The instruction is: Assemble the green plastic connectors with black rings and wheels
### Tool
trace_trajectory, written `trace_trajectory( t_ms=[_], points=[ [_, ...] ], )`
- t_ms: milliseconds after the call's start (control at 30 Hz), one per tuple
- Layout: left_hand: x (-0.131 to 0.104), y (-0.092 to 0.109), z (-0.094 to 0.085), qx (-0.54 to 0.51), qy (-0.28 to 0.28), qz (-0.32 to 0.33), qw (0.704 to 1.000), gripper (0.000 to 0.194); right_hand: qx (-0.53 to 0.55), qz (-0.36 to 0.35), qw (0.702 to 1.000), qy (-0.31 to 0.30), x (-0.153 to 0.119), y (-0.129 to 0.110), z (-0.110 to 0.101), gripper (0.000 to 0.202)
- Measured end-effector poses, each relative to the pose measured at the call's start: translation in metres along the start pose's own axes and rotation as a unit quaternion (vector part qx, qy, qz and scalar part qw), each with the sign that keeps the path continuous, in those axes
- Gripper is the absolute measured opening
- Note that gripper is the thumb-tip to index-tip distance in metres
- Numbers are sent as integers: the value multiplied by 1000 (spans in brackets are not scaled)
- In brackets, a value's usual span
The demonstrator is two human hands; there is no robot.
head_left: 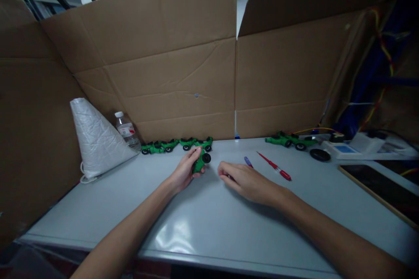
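My left hand is closed around a green toy car, and one of its black wheels faces to the right. To the right of it, my right hand hovers low over the table with its fingers curled in. What those fingers hold, if anything, is hidden. A blue-purple tool end shows just behind that hand, the rest of it covered. Further right lies a red screwdriver. Several more green toy cars stand along the back of the table, left of centre.
More green cars sit at the back right, beside a black disc and a white power strip. A phone lies at the right. A silver padded bag and a water bottle stand left. Cardboard walls enclose the table.
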State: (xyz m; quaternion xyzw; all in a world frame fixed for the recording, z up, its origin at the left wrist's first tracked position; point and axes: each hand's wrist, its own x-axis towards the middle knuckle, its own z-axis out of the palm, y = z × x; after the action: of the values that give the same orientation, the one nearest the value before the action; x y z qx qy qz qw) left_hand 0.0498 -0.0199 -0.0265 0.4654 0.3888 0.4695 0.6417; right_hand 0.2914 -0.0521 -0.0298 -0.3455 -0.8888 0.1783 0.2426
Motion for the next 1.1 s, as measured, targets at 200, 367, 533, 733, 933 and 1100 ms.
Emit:
trace_trajectory(
  t_ms=[200, 367, 533, 733, 933, 1100],
  points=[
    [-3, 2, 4, 18, 1, 31, 999, 65, 29, -38, 991, 123, 8, 4, 8, 21],
    [-2, -1, 4, 16, 5, 28, 999, 66, 25, -20, 989, 144, 6, 3, 12, 22],
    [-1, -2, 5, 24, -6, 21, 999, 76, 26, -5, 988, 155, 5, 3, 14, 21],
    [-1, -3, 5, 23, -6, 26, 999, 77, 10, 14, 987, 161, 5, 3, 17, 20],
    [-3, -2, 7, 25, 2, 32, 999, 75, -4, 27, 984, 174, 5, 5, 19, 20],
    [-3, -3, 5, 9, -13, 6, 1000, 77, -10, 25, 981, 193, 5, 5, 16, 20]
  ],
)
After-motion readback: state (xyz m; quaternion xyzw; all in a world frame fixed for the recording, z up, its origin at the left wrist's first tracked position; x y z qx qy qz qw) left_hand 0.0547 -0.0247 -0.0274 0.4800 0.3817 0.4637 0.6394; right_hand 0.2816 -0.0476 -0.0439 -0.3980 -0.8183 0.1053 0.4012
